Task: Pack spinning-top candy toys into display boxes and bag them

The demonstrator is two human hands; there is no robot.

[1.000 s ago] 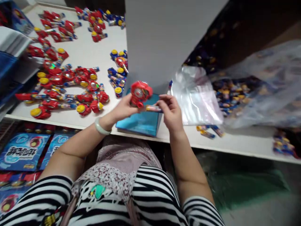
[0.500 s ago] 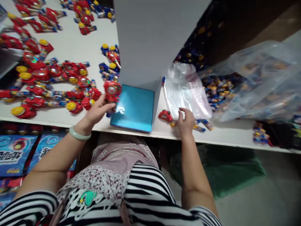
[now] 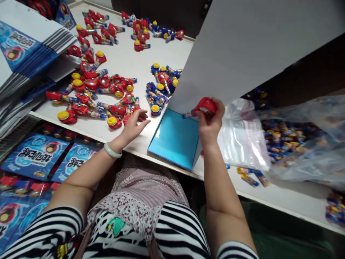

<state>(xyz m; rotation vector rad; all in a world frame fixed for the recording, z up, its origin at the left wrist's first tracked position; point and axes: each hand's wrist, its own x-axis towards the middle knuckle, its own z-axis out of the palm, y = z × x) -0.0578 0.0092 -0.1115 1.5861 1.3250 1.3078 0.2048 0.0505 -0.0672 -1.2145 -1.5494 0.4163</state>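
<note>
My right hand (image 3: 211, 124) grips a red toy (image 3: 207, 105) with a silvery round face, holding it above a shiny blue square panel (image 3: 174, 138). A tube with a blue end sticks out of the toy to the left. To the left of the panel, my left hand (image 3: 134, 127) has its fingers apart and nothing in them. Close beside that hand lie several red toys (image 3: 114, 121) with yellow round caps and printed tubes. A bunch of blue toys (image 3: 156, 93) rests just beyond the panel's left corner.
Behind the blue panel rises a tall white board (image 3: 229, 46). Clear plastic bags (image 3: 242, 140) lie to the right, near a big bag of small tubes (image 3: 285, 140). Folded printed cartons (image 3: 29, 54) are stacked at left; blue printed boxes (image 3: 35, 156) sit below the table edge.
The view has swung left. My left hand held a red toy and is now empty. My right hand has come up from beside the plastic bags and now holds a red toy.
</note>
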